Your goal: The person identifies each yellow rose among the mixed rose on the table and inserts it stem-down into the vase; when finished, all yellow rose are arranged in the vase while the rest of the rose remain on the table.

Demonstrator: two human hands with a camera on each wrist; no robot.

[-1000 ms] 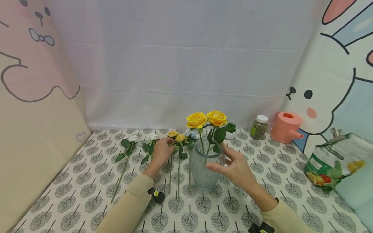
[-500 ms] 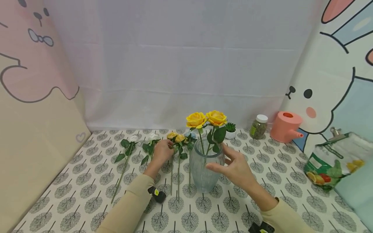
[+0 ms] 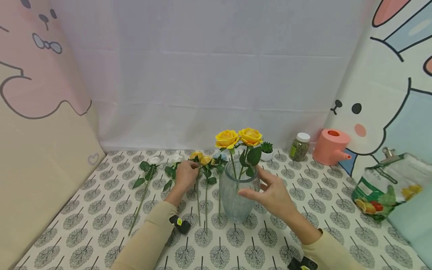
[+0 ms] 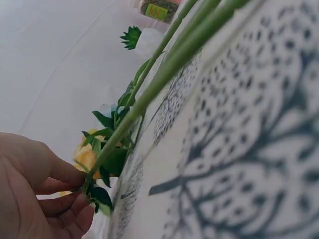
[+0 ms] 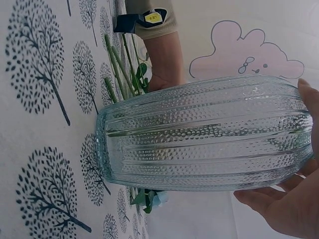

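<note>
My left hand (image 3: pixel 185 177) pinches the green stem of a yellow rose (image 3: pixel 196 155) just below its bloom, low over the patterned cloth. In the left wrist view, finger and thumb close on that stem (image 4: pixel 130 117). Beside it on the cloth lies another yellow rose (image 3: pixel 206 160), and a pale blue rose (image 3: pixel 220 156) lies farther right. A ribbed clear glass vase (image 3: pixel 236 204) stands upright with two yellow roses (image 3: pixel 227 139) in it. My right hand (image 3: pixel 275 193) holds the vase near its rim, thumb in front and fingers around the far right side.
White roses (image 3: pixel 177 159) lie left of my left hand. Behind the vase stands a small potted succulent (image 3: pixel 267 150). Farther right are a lidded jar (image 3: pixel 299 147), a coral watering can (image 3: pixel 331 147) and a clipped plastic bag (image 3: pixel 381 191). Printed cloth walls enclose the table.
My left hand has drawn slightly left and toward me, and the yellow rose it pinches has shifted left with its stem. The right hand and vase stay in place.
</note>
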